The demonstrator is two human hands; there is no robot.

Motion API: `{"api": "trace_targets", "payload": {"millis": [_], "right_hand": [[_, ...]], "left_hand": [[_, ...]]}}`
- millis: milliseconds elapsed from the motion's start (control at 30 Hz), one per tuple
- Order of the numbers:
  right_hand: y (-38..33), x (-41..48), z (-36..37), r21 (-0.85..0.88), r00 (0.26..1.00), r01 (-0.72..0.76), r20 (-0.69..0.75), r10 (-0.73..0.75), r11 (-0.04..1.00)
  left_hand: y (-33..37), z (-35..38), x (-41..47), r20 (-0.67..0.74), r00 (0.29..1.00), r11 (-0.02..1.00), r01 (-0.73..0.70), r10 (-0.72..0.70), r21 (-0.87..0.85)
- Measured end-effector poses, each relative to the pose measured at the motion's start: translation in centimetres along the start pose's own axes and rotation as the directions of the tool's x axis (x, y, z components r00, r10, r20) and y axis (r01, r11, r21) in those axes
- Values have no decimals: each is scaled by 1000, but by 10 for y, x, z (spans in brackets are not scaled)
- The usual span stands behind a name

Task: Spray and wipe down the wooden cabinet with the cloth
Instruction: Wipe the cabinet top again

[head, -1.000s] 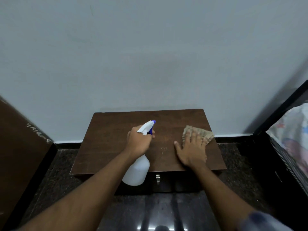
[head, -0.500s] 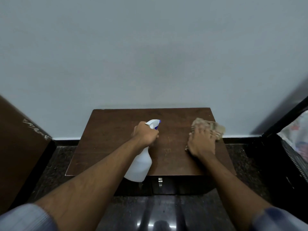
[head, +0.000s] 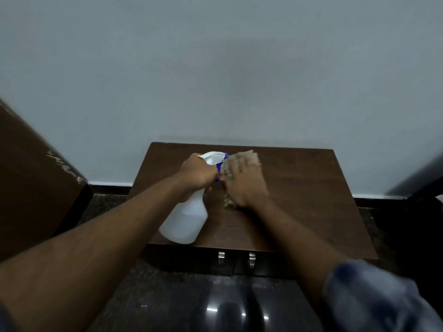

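Mid-wipe, I judge: my right hand (head: 244, 185), fingers flat, presses the cloth (head: 229, 202) on the cabinet (head: 311, 188) top, frame centre. Left hand (head: 197, 172) is curled round the spray bottle (head: 185, 219). The top's right side and the front are probably still to do.

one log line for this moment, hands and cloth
left hand: grips white plastic spray bottle | right hand: presses beige cloth flat on dark wooden cabinet top | phase: wipe
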State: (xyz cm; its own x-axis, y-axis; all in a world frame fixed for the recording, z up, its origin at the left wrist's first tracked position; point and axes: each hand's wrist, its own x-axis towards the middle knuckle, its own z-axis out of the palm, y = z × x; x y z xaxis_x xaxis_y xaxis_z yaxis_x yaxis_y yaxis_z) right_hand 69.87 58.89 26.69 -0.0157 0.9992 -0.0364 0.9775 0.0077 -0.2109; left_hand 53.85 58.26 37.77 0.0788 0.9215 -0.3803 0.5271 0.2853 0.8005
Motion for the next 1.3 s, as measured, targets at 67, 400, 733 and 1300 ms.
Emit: {"api": "trace_targets", "payload": {"millis": [67,400,733,1300], "right_hand": [[-12,-38,7,4,995,102,19,-103,995],[61,-79,1,-61,960,-238,-169,226,969],[-128,7,26,-2,900,429,82,-428,903],[-179,104,34,57,999,24,22,-26,998]], "left_hand": [[0,-1,3,-19,1000,1000,14,-14,-4],[-54,-78,-12,-95,979,983,184,-183,12],[-87,-134,-41,-123,970,964,183,-208,-191],[-124,-163,-60,-176,950,944,208,-257,-256]]}}
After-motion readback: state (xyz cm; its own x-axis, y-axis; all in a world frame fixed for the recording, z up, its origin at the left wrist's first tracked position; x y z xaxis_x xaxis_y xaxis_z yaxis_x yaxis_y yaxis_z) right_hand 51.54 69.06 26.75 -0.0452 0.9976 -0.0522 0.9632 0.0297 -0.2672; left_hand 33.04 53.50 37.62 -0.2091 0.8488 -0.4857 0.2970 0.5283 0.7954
